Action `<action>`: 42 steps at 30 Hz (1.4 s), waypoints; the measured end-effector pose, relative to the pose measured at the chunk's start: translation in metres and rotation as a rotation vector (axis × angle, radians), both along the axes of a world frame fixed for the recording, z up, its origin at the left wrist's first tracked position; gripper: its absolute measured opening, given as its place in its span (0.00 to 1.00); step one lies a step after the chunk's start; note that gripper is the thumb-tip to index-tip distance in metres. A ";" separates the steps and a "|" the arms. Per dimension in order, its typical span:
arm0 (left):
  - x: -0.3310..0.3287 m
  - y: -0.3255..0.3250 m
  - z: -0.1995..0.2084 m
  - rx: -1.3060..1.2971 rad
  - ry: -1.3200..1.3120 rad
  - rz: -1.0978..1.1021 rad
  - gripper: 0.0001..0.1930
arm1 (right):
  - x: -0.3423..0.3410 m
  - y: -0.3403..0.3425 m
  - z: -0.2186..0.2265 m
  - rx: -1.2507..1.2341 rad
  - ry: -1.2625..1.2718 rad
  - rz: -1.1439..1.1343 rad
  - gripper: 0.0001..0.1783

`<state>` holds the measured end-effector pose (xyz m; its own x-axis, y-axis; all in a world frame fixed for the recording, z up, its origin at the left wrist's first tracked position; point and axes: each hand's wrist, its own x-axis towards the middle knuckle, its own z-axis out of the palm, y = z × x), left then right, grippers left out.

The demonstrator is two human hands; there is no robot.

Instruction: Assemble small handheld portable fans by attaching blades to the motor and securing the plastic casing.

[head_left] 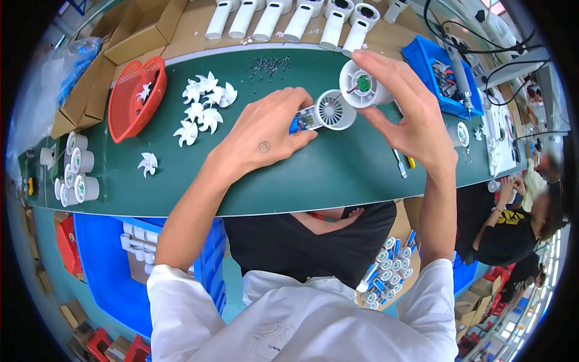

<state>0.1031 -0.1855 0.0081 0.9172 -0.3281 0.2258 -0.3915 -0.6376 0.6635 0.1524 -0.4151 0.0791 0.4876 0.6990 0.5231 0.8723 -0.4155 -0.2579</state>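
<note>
My left hand [259, 130] is closed around the handle of a white handheld fan body [336, 110]. Its round grille end points right, and a small circuit board with a blue part shows in the handle. Just to the right and slightly higher, my right hand [416, 114] grips a white cup-shaped motor housing [380, 93] between thumb and fingers. A round green board [363, 83] sits in the housing's face, with a short wire by it. The two parts are close together; whether the wire joins them I cannot tell. Left of my left hand lie several white fan blades [194, 113].
A red basket [123, 108] stands at left, near several white motor cups [86, 188]. Small dark screws [269, 66] lie at the back, before a row of white fan bodies [274, 21]. Tweezers [400, 163] and a blue tool bin [416, 54] are at right. Another person [506, 235] works there.
</note>
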 end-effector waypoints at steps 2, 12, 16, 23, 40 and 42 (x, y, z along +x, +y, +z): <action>0.000 -0.001 -0.003 -0.034 0.034 0.001 0.19 | -0.001 0.003 0.001 -0.049 -0.011 0.013 0.37; 0.004 0.002 -0.014 -0.048 -0.148 -0.061 0.16 | -0.004 0.015 -0.001 -0.214 -0.103 0.094 0.37; 0.005 0.000 -0.016 -0.080 -0.217 -0.055 0.17 | -0.006 0.014 0.001 -0.231 -0.056 0.141 0.35; 0.006 -0.002 -0.015 -0.048 -0.296 -0.094 0.14 | -0.008 0.012 -0.006 -0.141 0.030 0.105 0.36; 0.007 -0.006 -0.021 -0.249 -0.217 -0.050 0.05 | -0.015 0.020 -0.022 -0.015 0.203 -0.047 0.32; 0.008 -0.006 -0.023 -0.274 -0.262 -0.057 0.05 | -0.015 0.018 -0.027 -0.019 0.189 -0.052 0.31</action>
<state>0.1113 -0.1919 -0.0146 0.7987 -0.2719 0.5368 -0.6003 -0.4225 0.6791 0.1371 -0.3974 0.0524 0.6120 0.6789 0.4057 0.7860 -0.4652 -0.4072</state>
